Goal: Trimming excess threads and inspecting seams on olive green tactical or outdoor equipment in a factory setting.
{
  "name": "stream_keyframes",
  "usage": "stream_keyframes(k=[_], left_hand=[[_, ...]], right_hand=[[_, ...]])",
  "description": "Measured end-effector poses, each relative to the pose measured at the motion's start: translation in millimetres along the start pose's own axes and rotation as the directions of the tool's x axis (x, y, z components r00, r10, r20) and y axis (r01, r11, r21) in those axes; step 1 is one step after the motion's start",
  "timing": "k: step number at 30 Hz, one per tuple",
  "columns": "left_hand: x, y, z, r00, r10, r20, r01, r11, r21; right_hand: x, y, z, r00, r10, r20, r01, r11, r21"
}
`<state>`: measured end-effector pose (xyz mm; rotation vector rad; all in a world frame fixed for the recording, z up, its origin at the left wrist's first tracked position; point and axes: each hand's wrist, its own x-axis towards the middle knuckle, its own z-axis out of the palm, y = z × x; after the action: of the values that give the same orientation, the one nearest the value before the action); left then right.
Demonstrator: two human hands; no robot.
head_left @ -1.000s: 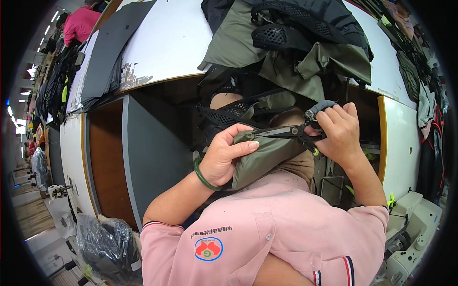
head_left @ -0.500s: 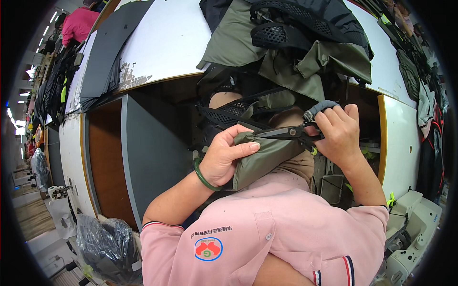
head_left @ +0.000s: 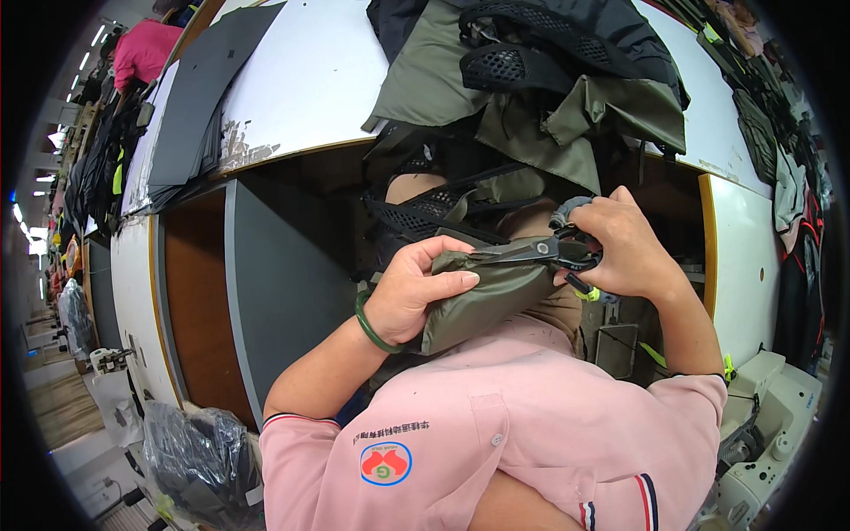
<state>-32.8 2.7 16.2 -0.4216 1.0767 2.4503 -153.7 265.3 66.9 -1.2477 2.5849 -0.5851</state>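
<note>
Over my lap, my left hand (head_left: 409, 292) pinches a folded edge of olive-green fabric (head_left: 482, 296), thumb on top. A green bangle (head_left: 375, 326) circles that wrist. My right hand (head_left: 624, 243) is wrapped round the handles of a pair of scissors (head_left: 536, 251), one loop padded with grey cloth. The blades point left and lie along the fabric's upper edge, with their tips close to my left thumb. Black mesh straps (head_left: 425, 212) joined to the garment hang down over my knees, just beyond my hands.
A heap of olive and black garment pieces (head_left: 434, 71) spills over the front of the white table (head_left: 305, 80). Dark grey sheets (head_left: 199, 88) are stacked at left. A grey panel (head_left: 283, 274) divides the open space below. Near right stands a white sewing machine (head_left: 770, 442); a plastic-wrapped bundle (head_left: 199, 460) lies near left.
The scissors have turned a little, and my right hand has shifted slightly, its fingers closer round the handles. My left hand and the fabric have moved slightly left.
</note>
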Motion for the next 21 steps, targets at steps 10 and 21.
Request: stream_keyframes(k=[10,21], left_hand=[[-1,1,-1,1.000,-0.014,0.013,0.014,1.000,0.015],[2,-8,-12,0.886,0.422,0.191,-0.461,0.759,0.460]], right_hand=[[-1,6,5,0.997,-0.012,0.078,0.016,0.998,-0.061],[0,10,10,1.000,-0.018,0.019,0.015,0.989,0.147]])
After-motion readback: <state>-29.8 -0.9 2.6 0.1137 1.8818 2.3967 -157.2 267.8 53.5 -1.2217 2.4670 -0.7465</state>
